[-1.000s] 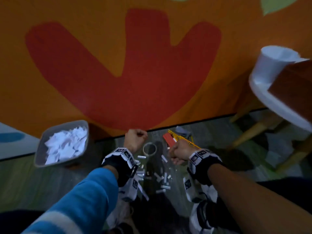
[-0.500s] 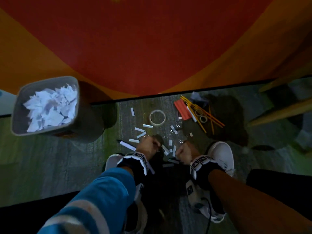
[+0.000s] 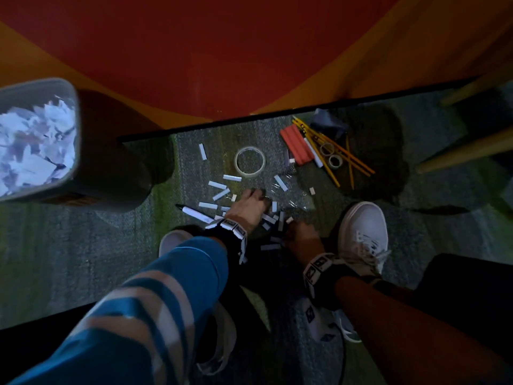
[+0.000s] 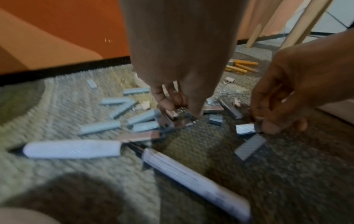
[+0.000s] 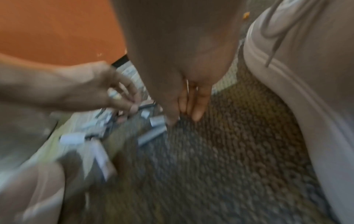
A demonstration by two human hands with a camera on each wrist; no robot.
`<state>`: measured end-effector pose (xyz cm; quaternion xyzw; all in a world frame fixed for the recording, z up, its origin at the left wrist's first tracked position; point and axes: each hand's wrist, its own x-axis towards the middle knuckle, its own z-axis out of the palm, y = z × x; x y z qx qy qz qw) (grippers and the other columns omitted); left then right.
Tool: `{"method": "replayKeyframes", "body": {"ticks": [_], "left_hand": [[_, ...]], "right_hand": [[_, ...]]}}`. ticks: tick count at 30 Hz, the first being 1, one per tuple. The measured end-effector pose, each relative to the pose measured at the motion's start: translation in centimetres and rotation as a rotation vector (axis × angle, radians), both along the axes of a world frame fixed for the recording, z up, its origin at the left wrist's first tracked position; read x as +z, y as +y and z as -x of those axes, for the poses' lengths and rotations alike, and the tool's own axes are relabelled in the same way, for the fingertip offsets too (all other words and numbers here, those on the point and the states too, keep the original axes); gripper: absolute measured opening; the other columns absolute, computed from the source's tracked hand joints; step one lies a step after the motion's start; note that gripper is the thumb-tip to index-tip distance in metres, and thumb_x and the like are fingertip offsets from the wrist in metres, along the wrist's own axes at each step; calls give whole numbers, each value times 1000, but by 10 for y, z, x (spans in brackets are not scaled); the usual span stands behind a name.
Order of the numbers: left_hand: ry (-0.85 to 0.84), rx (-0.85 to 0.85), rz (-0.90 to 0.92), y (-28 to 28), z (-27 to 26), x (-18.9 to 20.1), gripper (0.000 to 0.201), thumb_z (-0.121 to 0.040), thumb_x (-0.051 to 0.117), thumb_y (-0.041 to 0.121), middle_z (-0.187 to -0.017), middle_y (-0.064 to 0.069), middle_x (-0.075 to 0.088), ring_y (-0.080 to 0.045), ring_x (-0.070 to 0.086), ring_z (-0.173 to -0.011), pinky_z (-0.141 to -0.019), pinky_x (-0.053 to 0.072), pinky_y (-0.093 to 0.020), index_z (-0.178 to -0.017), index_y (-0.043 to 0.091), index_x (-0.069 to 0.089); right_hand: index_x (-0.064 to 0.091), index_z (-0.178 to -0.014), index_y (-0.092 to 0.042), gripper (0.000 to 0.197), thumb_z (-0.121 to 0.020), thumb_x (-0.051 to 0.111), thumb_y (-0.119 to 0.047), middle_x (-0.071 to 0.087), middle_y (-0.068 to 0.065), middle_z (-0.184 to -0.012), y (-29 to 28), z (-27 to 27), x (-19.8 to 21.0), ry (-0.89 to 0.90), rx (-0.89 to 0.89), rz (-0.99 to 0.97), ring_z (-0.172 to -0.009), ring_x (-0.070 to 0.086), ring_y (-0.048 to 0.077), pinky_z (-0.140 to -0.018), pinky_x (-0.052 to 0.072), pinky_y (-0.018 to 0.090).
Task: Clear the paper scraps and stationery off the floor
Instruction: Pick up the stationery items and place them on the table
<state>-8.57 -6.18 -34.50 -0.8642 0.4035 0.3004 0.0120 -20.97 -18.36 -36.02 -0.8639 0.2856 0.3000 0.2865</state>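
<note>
Small pale strips lie scattered on the grey-green carpet between my feet. My left hand reaches down into them, and in the left wrist view its fingertips pinch a shiny metal piece. Just to the right, my right hand is at the carpet, its thumb and fingers pinching the end of a short strip. A white marker lies left of my left hand. A tape roll, a red block and yellow pencils lie further off by the wall.
A grey bin full of torn white paper stands at the left by the orange and red wall. My white shoes flank the pile. Wooden chair legs slant in at the right. Two small tape rings lie among the pencils.
The view has dropped closer to the floor. My left hand has moved forward into the strips and its fingers have come down on them; my right hand has settled onto a strip beside it.
</note>
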Motion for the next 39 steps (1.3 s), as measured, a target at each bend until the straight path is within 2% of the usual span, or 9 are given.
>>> {"method": "replayKeyframes", "body": {"ticks": [3, 6, 11, 14, 18, 22, 32, 37, 39], "left_hand": [[35, 19, 18, 2, -7, 20, 33, -96, 47, 4, -139, -14, 50, -32, 46, -129, -96, 44, -40, -127, 11, 57], [95, 115, 87, 5, -18, 56, 36, -95, 50, 7, -118, -17, 66, -33, 65, -106, -82, 48, -36, -129, 15, 59], [-13, 203, 193, -4, -50, 155, 9, -93, 65, 20, -98, -10, 67, -30, 66, -94, -78, 51, -34, -98, 14, 68], [-123, 174, 288, -14, -58, 228, 6, -88, 67, 15, -98, -11, 68, -33, 66, -95, -77, 49, -33, -94, 16, 69], [-217, 114, 415, -33, -50, 316, 15, -85, 69, 20, -99, -15, 72, -36, 67, -95, -79, 55, -39, -99, 15, 73], [-293, 164, 568, -51, -31, 375, 9, -82, 70, 14, -90, -13, 72, -36, 69, -88, -76, 57, -45, -91, 14, 72], [-286, 358, 937, -99, -28, 422, 11, -83, 74, 14, -83, 2, 72, -13, 68, -79, -78, 55, -27, -93, 18, 75], [-175, 452, 1128, -129, -26, 437, 8, -87, 74, 19, -78, 8, 71, -10, 69, -72, -68, 56, -23, -94, 21, 75], [-107, 513, 1229, -146, -17, 448, 10, -87, 75, 17, -75, 7, 71, -9, 69, -66, -61, 55, -19, -96, 22, 74]], "right_hand": [[72, -101, -6, 23, -90, 65, -26, 70, 19, -109, -5, -6, 15, -26, -43, -45, -104, 66, 34, -86, 50, 35], [71, -79, -6, 16, -86, 71, -21, 71, 16, -91, -19, -14, 45, -150, -124, -73, -89, 67, 29, -72, 46, 28], [69, -109, -5, 23, -89, 64, -16, 67, 14, -111, -44, -45, 125, -221, -25, -22, -108, 62, 31, -89, 49, 29], [67, -118, -10, 32, -86, 68, -15, 68, 12, -114, -53, -56, 191, -273, 43, -10, -104, 63, 27, -89, 50, 29], [75, -103, -11, 24, -82, 69, -5, 70, 11, -80, -67, -59, 284, -416, 40, 38, -69, 65, 23, -61, 48, 24], [77, -96, -8, 13, -90, 66, -13, 73, 11, -96, -77, -54, 355, -513, 121, 98, -88, 65, 22, -69, 43, 24], [69, -68, -18, 23, -86, 63, -5, 65, -3, -68, -114, -41, 429, -728, 14, 207, -65, 61, 11, -62, 47, 24], [76, -91, -16, 14, -93, 63, -11, 64, -7, -82, -149, -38, 469, -901, -120, 232, -80, 61, 8, -72, 47, 22], [75, -94, -13, 12, -93, 63, -10, 69, -3, -80, -172, -31, 485, -976, -264, 204, -72, 65, 10, -71, 56, 27]]}}
